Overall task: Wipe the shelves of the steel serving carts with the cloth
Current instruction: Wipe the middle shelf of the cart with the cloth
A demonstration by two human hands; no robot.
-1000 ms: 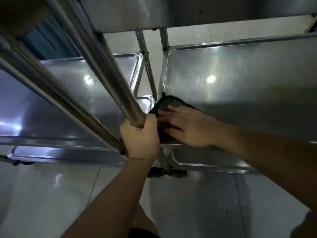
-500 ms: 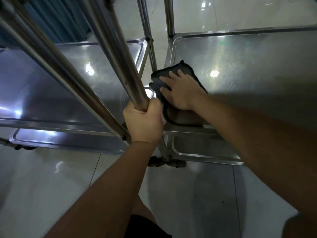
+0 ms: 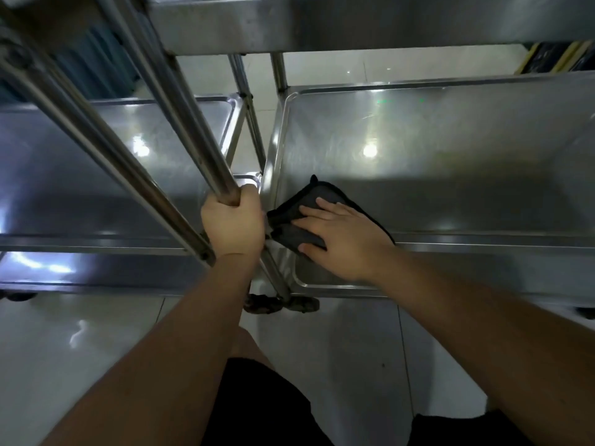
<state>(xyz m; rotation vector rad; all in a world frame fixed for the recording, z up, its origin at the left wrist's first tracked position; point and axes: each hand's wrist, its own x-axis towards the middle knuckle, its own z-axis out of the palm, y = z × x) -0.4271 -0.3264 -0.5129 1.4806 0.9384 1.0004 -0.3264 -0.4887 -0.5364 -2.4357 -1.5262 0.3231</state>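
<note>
Cloth: a dark grey, folded soft fabric cloth (image 3: 309, 214) is lying flat at the near left corner of the middle shelf of the right-hand steel serving cart (image 3: 450, 175), one edge hanging close to the shelf's raised rim.
Right hand: the right hand (image 3: 344, 238) is lying palm-down on the cloth, fingers straight and slightly spread, pressing it against the steel rather than pinching it.
Left hand: the left hand (image 3: 233, 220) is wrapping its fingers round a round, shiny steel upright post (image 3: 193, 130) — bracing against the frame, by the look of it.
How the cloth is likely handling: light and limp, so it is probably bunching or folding over if pushed from one edge; a flat palm over its middle seems the best hold, spreading pressure across the whole pad.
Shelf surface: smooth polished steel, reflecting ceiling lights — likely slippery, letting the cloth glide easily but also slide out from under a light touch.
Left cart: a second steel serving cart (image 3: 96, 162) is standing just beside the first, its shelf bare in view.
Progress: most of the right shelf is still lying beyond the cloth, so I judge the wiping far from finished.
Floor: pale glossy tiles (image 3: 80, 349) are showing below.
</note>
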